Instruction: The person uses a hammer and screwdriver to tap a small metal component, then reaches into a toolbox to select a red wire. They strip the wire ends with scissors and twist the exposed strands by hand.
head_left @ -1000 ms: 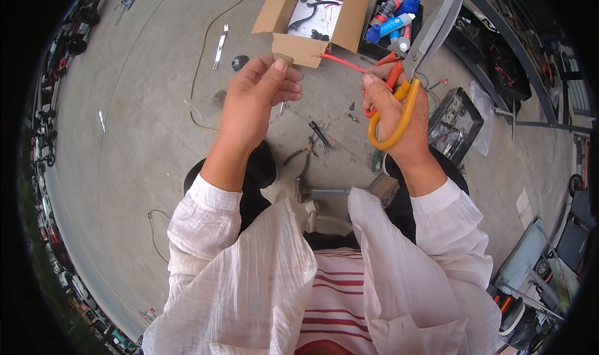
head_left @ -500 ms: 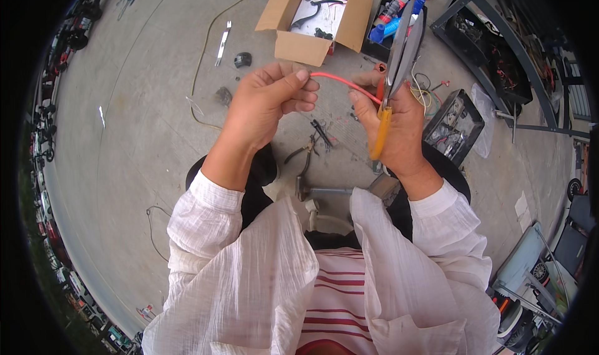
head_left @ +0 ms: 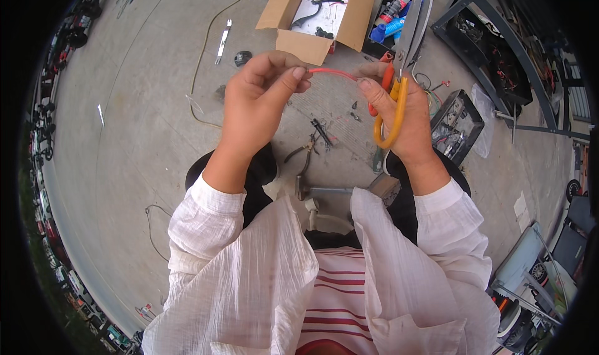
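My left hand pinches the end of a thin red wire between thumb and fingertips, its other fingers curled. The wire runs right to my right hand, whose thumb is near it. That hand is closed around large shears with yellow loop handles and long metal blades pointing up past the fingers. A red-orange handle shows beside the yellow one in the same grip; whether it is a separate tool I cannot tell. Pliers lie on the floor below, near small black parts.
An open cardboard box with black parts stands ahead, beside a bin of bottles. A black tray and metal frame are on the right. A hammer lies between my feet; a yellowish cord runs along the left.
My left hand has shifted slightly and now pinches the red wire's end, which was apart from its fingertips a second ago. The shears turned in my right hand, their blades swinging about.
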Action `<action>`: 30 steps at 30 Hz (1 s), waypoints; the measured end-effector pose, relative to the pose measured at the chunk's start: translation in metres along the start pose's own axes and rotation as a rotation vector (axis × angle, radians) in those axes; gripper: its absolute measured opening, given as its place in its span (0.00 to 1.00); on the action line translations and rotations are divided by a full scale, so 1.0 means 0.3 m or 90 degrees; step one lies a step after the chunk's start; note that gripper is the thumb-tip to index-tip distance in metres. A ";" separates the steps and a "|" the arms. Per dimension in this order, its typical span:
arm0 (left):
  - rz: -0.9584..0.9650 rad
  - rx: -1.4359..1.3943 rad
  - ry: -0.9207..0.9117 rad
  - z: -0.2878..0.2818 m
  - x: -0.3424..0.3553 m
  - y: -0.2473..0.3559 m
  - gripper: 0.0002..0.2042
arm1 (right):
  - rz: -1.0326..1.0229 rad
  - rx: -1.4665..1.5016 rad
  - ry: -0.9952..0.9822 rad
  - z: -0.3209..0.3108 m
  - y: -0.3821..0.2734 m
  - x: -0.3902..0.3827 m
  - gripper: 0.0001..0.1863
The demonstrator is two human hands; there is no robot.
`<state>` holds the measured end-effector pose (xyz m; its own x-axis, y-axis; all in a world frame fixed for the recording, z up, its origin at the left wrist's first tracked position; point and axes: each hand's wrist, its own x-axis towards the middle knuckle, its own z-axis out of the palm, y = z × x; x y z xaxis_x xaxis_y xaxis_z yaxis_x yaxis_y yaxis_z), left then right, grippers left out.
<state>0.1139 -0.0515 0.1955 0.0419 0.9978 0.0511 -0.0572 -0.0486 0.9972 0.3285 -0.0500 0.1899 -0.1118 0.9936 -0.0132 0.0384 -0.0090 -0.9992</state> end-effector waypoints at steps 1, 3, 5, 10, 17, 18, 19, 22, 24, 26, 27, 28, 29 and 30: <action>0.015 0.023 0.014 0.010 -0.006 0.007 0.05 | -0.017 -0.004 0.028 -0.006 0.008 0.007 0.13; 0.067 0.100 0.020 0.013 -0.010 0.004 0.04 | -0.107 -0.093 0.078 -0.018 0.029 0.027 0.14; 0.141 0.206 0.002 0.004 -0.011 -0.015 0.03 | -0.097 -0.081 0.068 -0.017 0.024 0.026 0.16; 0.254 0.376 -0.061 0.025 -0.012 -0.004 0.04 | 0.082 0.057 -0.093 0.039 0.003 -0.009 0.16; 0.365 0.528 -0.038 0.059 -0.012 -0.023 0.09 | -0.085 -0.114 -0.059 0.051 0.040 -0.005 0.16; 0.346 0.584 -0.044 0.057 -0.018 -0.027 0.09 | -0.146 -0.156 -0.054 0.047 0.049 -0.002 0.17; 0.326 0.639 -0.049 0.052 -0.029 -0.031 0.10 | -0.207 -0.199 -0.049 0.046 0.050 -0.001 0.17; 0.305 0.695 -0.043 0.055 -0.034 -0.042 0.11 | -0.188 -0.241 -0.053 0.045 0.003 -0.013 0.17; 0.220 0.595 -0.035 0.062 -0.037 -0.050 0.10 | -0.169 -0.178 -0.064 0.044 0.026 -0.006 0.17; 0.054 0.390 -0.031 0.070 -0.040 -0.056 0.09 | -0.148 -0.141 -0.081 0.037 0.030 -0.004 0.17; -0.019 0.261 -0.042 0.072 -0.039 -0.057 0.08 | -0.137 -0.135 -0.094 0.033 0.027 -0.004 0.16; -0.090 0.131 -0.052 0.073 -0.034 -0.056 0.07 | -0.125 -0.128 -0.108 0.030 0.023 -0.002 0.16; -0.160 0.000 -0.061 0.072 -0.029 -0.054 0.06 | -0.129 -0.157 -0.114 0.026 0.017 -0.002 0.16; -0.225 -0.052 -0.090 0.061 -0.021 -0.043 0.06 | -0.133 -0.186 -0.119 0.021 0.007 -0.002 0.15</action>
<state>0.1326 -0.0579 0.1832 0.2103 0.9361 -0.2819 -0.0940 0.3063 0.9473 0.3224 -0.0513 0.1875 -0.3248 0.9330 0.1552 0.2740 0.2499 -0.9287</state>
